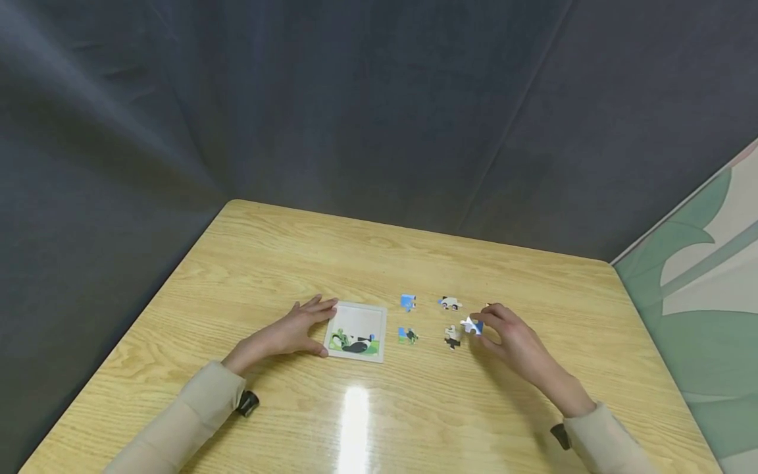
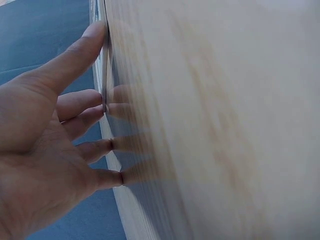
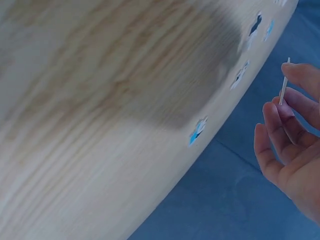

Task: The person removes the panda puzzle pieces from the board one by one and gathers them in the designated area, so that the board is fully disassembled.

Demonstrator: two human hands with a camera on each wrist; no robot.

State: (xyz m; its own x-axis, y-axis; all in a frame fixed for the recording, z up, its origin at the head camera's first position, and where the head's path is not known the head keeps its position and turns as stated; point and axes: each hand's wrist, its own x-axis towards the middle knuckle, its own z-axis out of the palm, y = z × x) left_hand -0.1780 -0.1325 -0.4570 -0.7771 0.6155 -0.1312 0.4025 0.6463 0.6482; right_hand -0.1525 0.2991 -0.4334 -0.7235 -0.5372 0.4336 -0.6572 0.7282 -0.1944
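Observation:
My right hand (image 1: 512,342) pinches a jigsaw piece (image 1: 472,325) by its edge between thumb and fingers, above the table. In the right wrist view this piece (image 3: 284,87) shows edge-on as a thin white strip. My left hand (image 1: 290,332) rests at the left side of a square puzzle tray (image 1: 383,329), thumb at the near corner and fingers extended to the far corner. Along the tray's lower part lies a fitted green, black and white picture section (image 1: 358,344); above it the base is bare white. The left wrist view shows the left fingertips (image 2: 116,178) touching the table.
Between tray and right hand lie loose pieces: a blue one (image 1: 407,301), a blue-green one (image 1: 406,336), a panda-face one (image 1: 451,303) and a black-white one (image 1: 453,337). Another is mostly hidden behind the right hand. A dark curtain (image 1: 379,118) hangs behind the wooden table (image 1: 284,243).

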